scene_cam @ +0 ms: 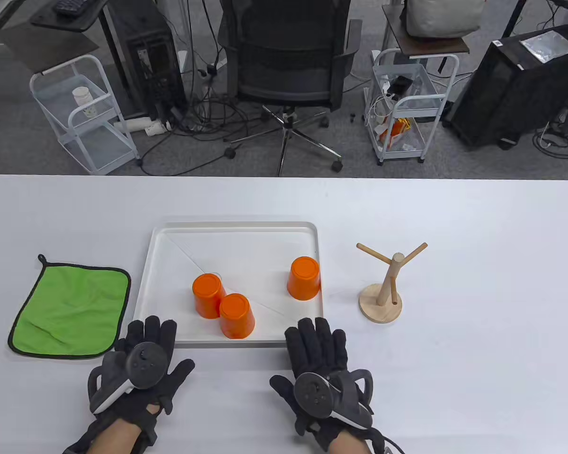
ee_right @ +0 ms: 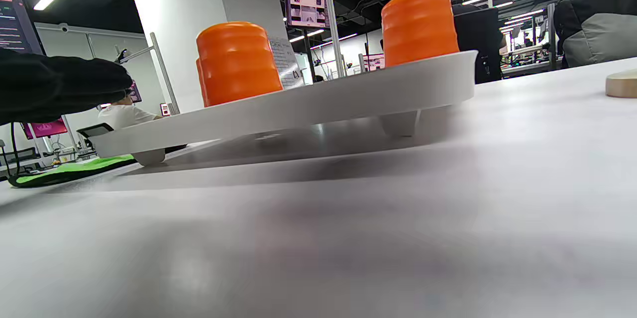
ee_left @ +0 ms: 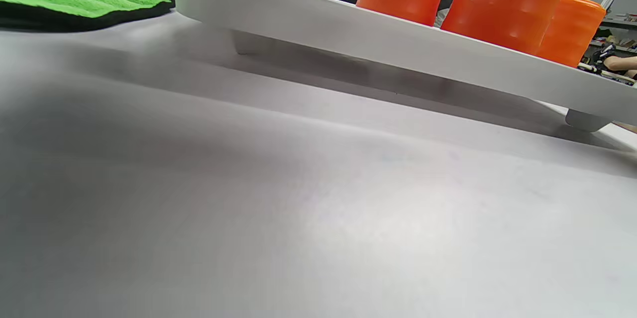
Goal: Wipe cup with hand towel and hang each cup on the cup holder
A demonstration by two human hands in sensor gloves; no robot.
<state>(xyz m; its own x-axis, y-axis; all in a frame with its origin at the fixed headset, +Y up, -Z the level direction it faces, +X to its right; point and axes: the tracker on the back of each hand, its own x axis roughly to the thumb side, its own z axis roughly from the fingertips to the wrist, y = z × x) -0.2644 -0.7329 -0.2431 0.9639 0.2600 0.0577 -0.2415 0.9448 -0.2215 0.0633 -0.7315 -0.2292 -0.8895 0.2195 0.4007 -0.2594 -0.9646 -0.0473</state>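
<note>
Three orange cups (scene_cam: 237, 316) stand upside down, long axes vertical, in the white tray (scene_cam: 234, 228): two touching near its front edge, one at its right edge. The green hand towel (scene_cam: 71, 309) lies flat left; the wooden cup holder (scene_cam: 381, 293) stands right. The left hand (scene_cam: 139, 366) and right hand (scene_cam: 324, 366) rest flat, fingers straight, holding nothing.

Ahead of your hands, the three orange cups (scene_cam: 236, 316) look like smooth, ribbed plastic. The white tray (scene_cam: 235, 227) under them is matt plastic. Beyond your left hand, the green towel (scene_cam: 71, 309) is fuzzy cloth; past your right, the cup holder (scene_cam: 381, 301) is bare, pale wood.
</note>
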